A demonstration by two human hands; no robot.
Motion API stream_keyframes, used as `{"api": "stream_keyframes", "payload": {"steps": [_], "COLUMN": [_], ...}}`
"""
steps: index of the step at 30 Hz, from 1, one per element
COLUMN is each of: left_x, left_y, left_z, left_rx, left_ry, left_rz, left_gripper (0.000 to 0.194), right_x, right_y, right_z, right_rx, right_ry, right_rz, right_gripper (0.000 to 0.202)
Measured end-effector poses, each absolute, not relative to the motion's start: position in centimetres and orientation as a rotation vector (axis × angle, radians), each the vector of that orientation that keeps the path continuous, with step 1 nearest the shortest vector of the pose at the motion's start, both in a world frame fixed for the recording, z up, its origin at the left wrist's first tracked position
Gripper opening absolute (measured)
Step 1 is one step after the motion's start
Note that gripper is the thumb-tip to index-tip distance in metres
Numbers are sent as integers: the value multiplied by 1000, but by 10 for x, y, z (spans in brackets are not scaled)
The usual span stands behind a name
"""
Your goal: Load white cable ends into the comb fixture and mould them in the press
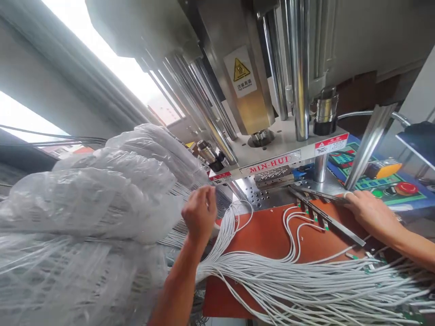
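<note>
A few white cables (292, 271) end at the metal holder (340, 226), near the far edge of the red worktop (261, 226); most lie loose toward its near edge, seemingly left to do. The right hand (369, 207) pinches the holder's end; the left hand (200, 210) curls, contents unclear.

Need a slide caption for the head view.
White cables across a reddish board at the MIN-HUI machine, right hand at a metal fixture, left hand curled.

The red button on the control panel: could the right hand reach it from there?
Probably yes: the red button sits just beyond the right hand, with nothing seen between them, though that hand is at the metal strip.
</note>
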State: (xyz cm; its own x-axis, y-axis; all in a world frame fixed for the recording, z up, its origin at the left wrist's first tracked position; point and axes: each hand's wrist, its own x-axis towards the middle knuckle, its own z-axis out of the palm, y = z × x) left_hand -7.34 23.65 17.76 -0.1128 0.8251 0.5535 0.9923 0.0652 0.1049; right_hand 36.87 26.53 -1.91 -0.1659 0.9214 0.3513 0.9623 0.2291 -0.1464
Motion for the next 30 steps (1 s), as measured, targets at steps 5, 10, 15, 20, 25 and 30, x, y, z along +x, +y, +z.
{"api": "stream_keyframes", "payload": {"steps": [5,10,15,20,25,30], "left_x": [32,73,74,70,55,40], "left_y": [234,299,320,326,322,308], "left_z": [102,50,42,41,34,27], "left_rx": [-2816,-3068,-3087,-3149,-3102,-3083], "left_ry": [-1444,-1251,-1182,-1037,-1242,-1432], "left_rz": [-637,-452,-302,-297,-369,-571], "left_gripper": [27,45,47,41,42,42], "right_x": [353,356,338,306,306,301], "right_y": [274,269,238,222,234,245], "right_z": [-7,2,13,-3,-29,-29], "right_rx": [-1854,-1796,-1516,-1429,-1461,-1396], "right_ry": [-2309,-2353,-2272,-2357,-2255,-2270], "right_rz": [-147,-105,60,134,124,121], "right_gripper": [10,12,47,49,46,30]}}
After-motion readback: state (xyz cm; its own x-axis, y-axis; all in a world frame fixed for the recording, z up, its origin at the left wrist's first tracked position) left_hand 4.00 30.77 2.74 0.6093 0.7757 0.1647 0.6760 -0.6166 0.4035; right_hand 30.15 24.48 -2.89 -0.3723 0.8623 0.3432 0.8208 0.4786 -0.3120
